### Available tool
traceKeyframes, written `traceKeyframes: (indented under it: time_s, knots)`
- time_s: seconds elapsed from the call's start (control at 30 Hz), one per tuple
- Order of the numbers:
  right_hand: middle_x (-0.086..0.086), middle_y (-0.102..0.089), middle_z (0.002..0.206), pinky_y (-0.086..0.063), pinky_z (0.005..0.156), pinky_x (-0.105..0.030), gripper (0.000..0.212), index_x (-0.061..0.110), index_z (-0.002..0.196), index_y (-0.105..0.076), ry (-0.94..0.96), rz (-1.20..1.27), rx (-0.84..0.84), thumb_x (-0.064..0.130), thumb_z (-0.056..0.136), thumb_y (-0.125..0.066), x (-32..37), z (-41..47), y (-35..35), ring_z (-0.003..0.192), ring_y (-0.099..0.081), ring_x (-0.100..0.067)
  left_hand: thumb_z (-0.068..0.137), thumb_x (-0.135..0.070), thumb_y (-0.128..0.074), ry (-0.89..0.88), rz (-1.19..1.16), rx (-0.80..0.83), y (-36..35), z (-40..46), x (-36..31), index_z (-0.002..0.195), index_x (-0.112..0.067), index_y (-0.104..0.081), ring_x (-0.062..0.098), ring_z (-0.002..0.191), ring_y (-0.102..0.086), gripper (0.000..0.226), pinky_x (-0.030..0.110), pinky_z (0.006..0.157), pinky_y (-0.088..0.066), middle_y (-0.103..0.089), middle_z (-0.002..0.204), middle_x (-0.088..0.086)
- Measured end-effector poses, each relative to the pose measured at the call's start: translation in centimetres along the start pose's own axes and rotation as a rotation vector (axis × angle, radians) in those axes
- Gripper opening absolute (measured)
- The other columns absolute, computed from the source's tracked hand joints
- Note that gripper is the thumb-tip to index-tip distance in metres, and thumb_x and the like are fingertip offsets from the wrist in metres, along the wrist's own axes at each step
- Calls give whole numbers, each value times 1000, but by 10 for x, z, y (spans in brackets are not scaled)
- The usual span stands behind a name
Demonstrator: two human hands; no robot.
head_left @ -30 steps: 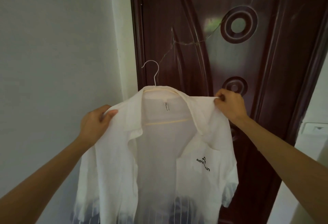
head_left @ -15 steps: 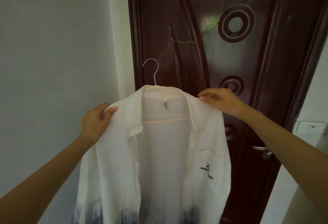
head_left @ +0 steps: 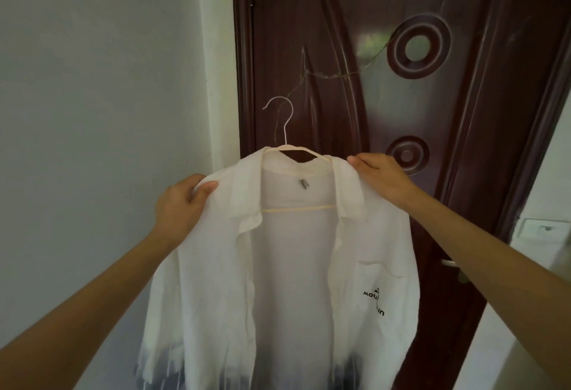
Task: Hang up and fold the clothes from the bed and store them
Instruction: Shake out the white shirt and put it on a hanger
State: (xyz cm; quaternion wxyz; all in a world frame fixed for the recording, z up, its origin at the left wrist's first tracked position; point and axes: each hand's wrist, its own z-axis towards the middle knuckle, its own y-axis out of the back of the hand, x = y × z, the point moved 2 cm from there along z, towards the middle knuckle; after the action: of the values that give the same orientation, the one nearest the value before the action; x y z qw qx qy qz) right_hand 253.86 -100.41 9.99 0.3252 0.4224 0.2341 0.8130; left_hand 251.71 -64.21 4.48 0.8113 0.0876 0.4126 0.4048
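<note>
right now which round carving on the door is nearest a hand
The lower, smaller ring, just beside the right hand; the larger ring sits far above it.

The only readable lettering is a black print on the chest pocket (head_left: 378, 292) of the white shirt (head_left: 213, 281), on the shirt's panel at the right of the view. Under a small black peaked emblem (head_left: 378, 289) the letters "MOU" can be made out, then a fold in the cloth hides the middle of the word, and "IN" shows lower down, slanting. The full word cannot be confirmed. A small grey neck tag (head_left: 303, 184) is sewn inside the collar; whatever is printed on it is too small to read.
</note>
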Motion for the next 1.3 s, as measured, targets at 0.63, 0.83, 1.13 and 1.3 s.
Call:
traceKeyframes:
  time_s: [0.63,0.83,1.13,1.3]
  knots:
    - [6,-60,73,-42,69,-37,31,25,76,-56,67,-41,15,45,98,-51,1,-2,-9,73,-57,-17,88,-56,-50,-24,-42,85,-5,0,-13,85,-37,-63,15,71,-59,24,25,67,-41,-66,72,-7]
    - [11,-53,65,-35,64,-32,33,32,67,-48,38,-42,-39,44,98,-53,-2,-3,-6,66,-50,-9,97,-21,-59,62,-412,142,-2,2,2,79,-32,-72,-6,64,-60,25,10,64,-45,-67,67,-23]
    - [11,-50,62,-34,63,-32,34,31,66,-48,29,-8,-52,44,97,-55,-10,2,-6,64,-48,-11,93,-40,-60,-14,-229,189,1,13,9,102,-37,-70,1,96,-61,14,24,89,-44,-69,102,-21]
    - [10,-56,68,-39,66,-34,31,28,70,-54,25,42,-54,45,97,-55,-12,5,-9,69,-53,-15,80,-64,-47,-164,105,191,-4,19,-12,114,-25,-66,16,91,-56,55,33,78,-43,-63,102,-9]
